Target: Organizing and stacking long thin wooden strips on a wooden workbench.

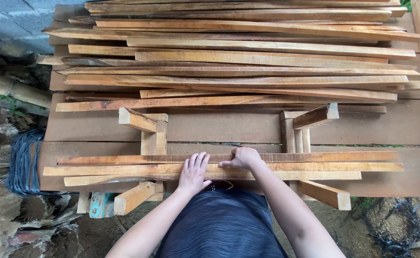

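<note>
Three long thin wooden slats [315, 166] lie side by side across a wooden jig of two block frames [152, 136] [299, 129] on a plank table [234, 126]. My left hand [194, 173] rests flat on the near slats, fingers spread. Beside it, my right hand [241, 158] presses its curled fingertips on the farthest slat [124, 159]. Neither hand grips anything.
A big pile of similar slats [238, 57] covers the far half of the table. A coil of dark cord [23, 165] hangs at the table's left end. Angled wooden blocks [325, 195] [132, 198] stick out at the near edge. Dirt ground and a block wall lie to the left.
</note>
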